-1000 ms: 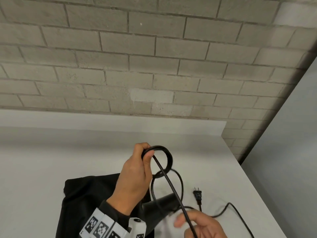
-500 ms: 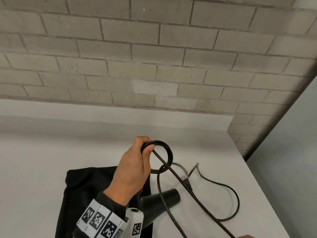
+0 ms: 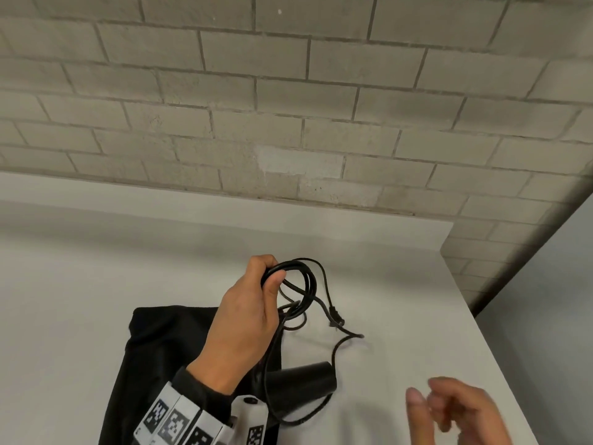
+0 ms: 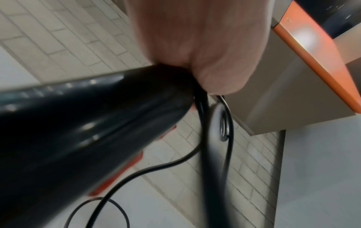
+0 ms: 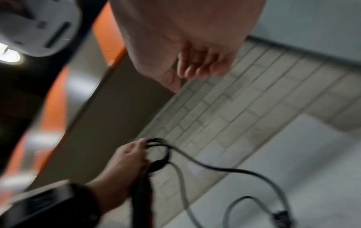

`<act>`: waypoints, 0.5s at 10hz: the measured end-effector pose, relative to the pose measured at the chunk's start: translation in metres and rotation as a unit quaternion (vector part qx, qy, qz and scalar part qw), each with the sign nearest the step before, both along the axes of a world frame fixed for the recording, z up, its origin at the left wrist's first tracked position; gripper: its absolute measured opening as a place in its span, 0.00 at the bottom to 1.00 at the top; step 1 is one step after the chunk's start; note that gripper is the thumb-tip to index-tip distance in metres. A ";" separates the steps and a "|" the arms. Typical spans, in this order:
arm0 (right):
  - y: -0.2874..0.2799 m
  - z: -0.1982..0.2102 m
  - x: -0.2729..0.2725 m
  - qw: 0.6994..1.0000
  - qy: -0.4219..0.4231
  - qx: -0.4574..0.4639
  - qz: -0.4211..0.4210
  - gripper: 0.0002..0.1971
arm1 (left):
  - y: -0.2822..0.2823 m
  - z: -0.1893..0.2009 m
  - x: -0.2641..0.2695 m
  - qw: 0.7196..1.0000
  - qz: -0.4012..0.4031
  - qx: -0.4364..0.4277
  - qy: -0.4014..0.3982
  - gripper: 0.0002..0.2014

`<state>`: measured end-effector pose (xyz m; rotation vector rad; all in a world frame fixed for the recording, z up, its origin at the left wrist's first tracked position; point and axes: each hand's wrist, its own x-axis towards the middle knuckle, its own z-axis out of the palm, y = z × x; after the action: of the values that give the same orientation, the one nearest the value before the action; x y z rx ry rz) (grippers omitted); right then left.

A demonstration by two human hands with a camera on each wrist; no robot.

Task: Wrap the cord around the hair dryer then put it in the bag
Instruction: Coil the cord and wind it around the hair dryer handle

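My left hand (image 3: 272, 276) grips the black hair dryer (image 3: 301, 380) by its handle, barrel pointing right above the table, and its thumb pins several loops of the black cord (image 3: 309, 284) at the handle's end. The rest of the cord trails down to the plug (image 3: 335, 316) and curves under the barrel. The black bag (image 3: 167, 348) lies flat on the table beneath my left forearm. My right hand (image 3: 430, 403) hovers at the lower right, fingers loosely curled and holding nothing. The left wrist view shows the dryer body (image 4: 78, 131) and cord (image 4: 228, 123), blurred. The right wrist view shows the plug (image 5: 281, 216).
A white table (image 3: 96, 300) runs to a grey brick wall (image 3: 288, 107) at the back. Its right edge (image 3: 481, 316) drops off beside a pale wall. An orange-edged panel (image 4: 312, 54) shows in the wrist views.
The taut cord has gone slack and another loop lies at my left thumb. My right hand has let go of the cord and now shows at the lower right. The plug has moved nearer the loops.
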<state>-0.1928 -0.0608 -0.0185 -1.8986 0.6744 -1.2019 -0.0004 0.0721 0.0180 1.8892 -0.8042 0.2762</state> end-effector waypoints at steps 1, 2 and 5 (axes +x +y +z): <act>0.053 0.011 0.038 0.994 0.057 -0.011 0.096 0.02 | 0.001 0.000 0.002 1.000 -0.012 0.003 0.013 0.14; 0.069 0.007 0.079 0.963 0.148 0.116 0.192 0.02 | 0.007 0.001 0.005 0.999 -0.049 0.017 0.018 0.12; 0.069 -0.015 0.058 0.912 0.297 0.091 0.269 0.06 | 0.013 -0.001 0.010 0.997 -0.082 -0.005 -0.001 0.11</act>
<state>-0.1350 0.0080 -0.0332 -2.0992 0.4888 -0.1968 0.0095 0.0852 0.0166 1.8018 -0.9521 0.1799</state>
